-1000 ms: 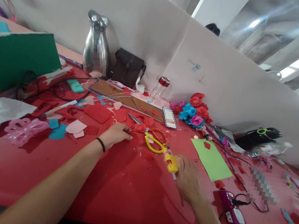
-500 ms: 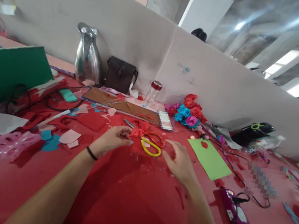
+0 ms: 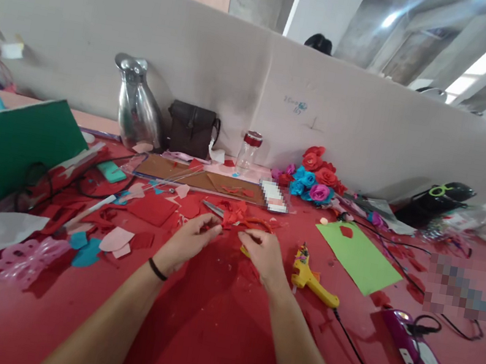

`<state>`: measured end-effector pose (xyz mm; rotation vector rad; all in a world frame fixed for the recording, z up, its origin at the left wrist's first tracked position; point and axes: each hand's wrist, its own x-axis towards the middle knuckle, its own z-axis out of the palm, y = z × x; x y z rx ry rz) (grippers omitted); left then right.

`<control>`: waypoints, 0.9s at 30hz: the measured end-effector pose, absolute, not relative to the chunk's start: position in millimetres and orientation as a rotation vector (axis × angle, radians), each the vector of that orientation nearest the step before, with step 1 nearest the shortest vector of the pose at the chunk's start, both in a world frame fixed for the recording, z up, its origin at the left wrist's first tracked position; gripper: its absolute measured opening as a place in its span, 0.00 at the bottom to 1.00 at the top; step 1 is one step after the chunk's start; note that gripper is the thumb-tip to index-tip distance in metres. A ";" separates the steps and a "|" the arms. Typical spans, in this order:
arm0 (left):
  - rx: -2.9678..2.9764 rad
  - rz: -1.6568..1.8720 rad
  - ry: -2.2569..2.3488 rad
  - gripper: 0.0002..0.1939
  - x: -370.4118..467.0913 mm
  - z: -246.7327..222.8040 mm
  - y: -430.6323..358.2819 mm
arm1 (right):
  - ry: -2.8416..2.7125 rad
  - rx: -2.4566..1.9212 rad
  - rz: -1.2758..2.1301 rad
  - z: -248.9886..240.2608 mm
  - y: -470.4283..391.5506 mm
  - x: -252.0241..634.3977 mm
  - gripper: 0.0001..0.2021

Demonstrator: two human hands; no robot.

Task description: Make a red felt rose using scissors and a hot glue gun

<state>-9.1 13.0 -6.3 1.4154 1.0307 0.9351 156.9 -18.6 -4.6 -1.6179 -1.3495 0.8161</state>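
My left hand, with a dark band at the wrist, has its thumb and fingers pressed together near the blades of a pair of scissors. Close by on the right, my right hand is pinched in the same way, covering most of the scissors' yellow handle. Red paper seems to lie between the two hands, but what the fingertips hold is too small to make out. Crumpled red paper lies just behind them. To the right of my right hand rests a yellow glue gun with a black cord.
A light green sheet and a purple box with cables lie at right. Behind stand paper roses, a phone, a lidded jar, a dark bag and a metal jug. Paper scraps litter the left.
Both hands' fingers have closed, and my right hand has moved left over the yellow handle. The glue gun, hidden before, now shows. The view has shifted slightly.
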 end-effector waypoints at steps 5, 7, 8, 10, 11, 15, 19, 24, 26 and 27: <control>1.169 1.014 1.004 0.15 -0.8 -8.6 8.7 | -0.724 -1.349 1.051 -6.9 -16.5 152.2 0.11; 1.100 1.023 1.002 0.16 2.9 -8.2 5.3 | -0.583 -1.251 1.113 -7.2 -17.0 146.6 0.10; 1.074 1.029 0.994 0.16 4.7 -7.9 3.5 | -0.536 -1.217 1.133 -7.3 -17.5 143.8 0.10; 1.026 1.053 0.966 0.16 8.0 -7.3 0.3 | -0.474 -1.172 1.153 -7.3 -18.3 139.1 0.09; 1.003 1.069 0.952 0.16 9.4 -7.1 -1.0 | -0.453 -1.159 1.155 -7.3 -18.6 137.5 0.09; 0.963 1.120 0.932 0.15 13.2 -6.6 -3.4 | -0.384 -1.138 1.135 -7.0 -18.3 135.7 0.08; 0.980 1.150 0.940 0.13 15.9 -7.0 -4.2 | -0.360 -1.126 1.131 -6.0 -18.2 135.2 0.08; 1.023 1.176 0.963 0.12 18.3 -9.6 -3.1 | -0.386 -1.072 1.144 -1.8 -20.8 132.3 0.06; 1.037 1.183 0.974 0.11 18.8 -10.8 -2.2 | -0.401 -1.064 1.148 -0.1 -22.1 131.6 0.06; 1.043 1.184 0.977 0.11 19.0 -11.4 -1.9 | -0.408 -1.063 1.150 0.6 -22.7 131.2 0.06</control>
